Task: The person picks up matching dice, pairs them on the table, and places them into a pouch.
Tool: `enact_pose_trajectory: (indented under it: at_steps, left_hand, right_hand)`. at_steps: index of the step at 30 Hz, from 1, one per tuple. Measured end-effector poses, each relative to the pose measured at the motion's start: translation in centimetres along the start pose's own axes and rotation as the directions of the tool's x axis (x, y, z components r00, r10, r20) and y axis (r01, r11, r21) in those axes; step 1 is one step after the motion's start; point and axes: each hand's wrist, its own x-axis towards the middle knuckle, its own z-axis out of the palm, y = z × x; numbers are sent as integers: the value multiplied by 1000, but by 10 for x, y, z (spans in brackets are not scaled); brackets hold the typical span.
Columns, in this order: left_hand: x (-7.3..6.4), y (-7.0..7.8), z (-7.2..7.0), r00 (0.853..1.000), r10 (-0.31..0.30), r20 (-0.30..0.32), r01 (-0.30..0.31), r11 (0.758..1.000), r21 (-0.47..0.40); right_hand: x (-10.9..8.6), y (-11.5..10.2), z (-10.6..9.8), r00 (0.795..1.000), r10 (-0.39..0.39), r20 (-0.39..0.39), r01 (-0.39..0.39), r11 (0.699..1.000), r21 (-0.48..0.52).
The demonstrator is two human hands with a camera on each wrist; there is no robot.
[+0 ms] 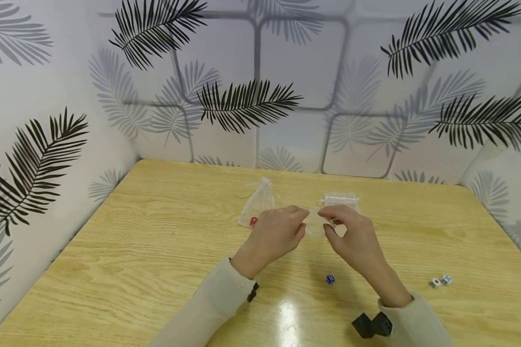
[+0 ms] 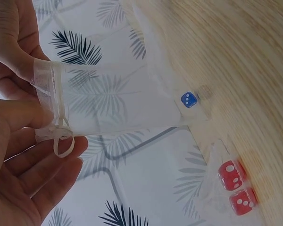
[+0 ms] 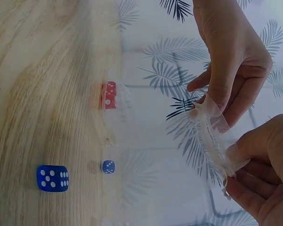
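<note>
My left hand (image 1: 278, 233) and right hand (image 1: 356, 238) pinch opposite sides of the mouth of a sheer white drawstring bag (image 2: 118, 101), held above the table. A cord loop (image 2: 63, 146) hangs by the left fingertips. Near the bag's lower end in the left wrist view a blue die (image 2: 189, 99) shows; whether it lies inside or is seen through the mesh, I cannot tell. Another blue die (image 1: 330, 279) lies on the table in front of my hands. Left of them a second sheer bag (image 1: 260, 200) contains red dice (image 2: 232, 175).
Behind my right hand lies a folded clear or sheer packet (image 1: 340, 199). Two white dice (image 1: 441, 281) sit at the right on the wooden table (image 1: 156, 231). A leaf-patterned wall covering (image 1: 226, 58) rises along the table's back and sides.
</note>
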Motion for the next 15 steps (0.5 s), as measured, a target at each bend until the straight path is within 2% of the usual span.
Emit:
enact_pose_trajectory:
  at_steps: [10,15]
  left_hand:
    - [0,0,4,1000,13,-10,-13,999,37]
    - [0,-1,4,1000,18,-9,-18,998,67]
  right_hand:
    - [-3,-2,-8,997,51,55,-52,998,26]
    - [-6,-3,-17,997,67,48,-68,998,13]
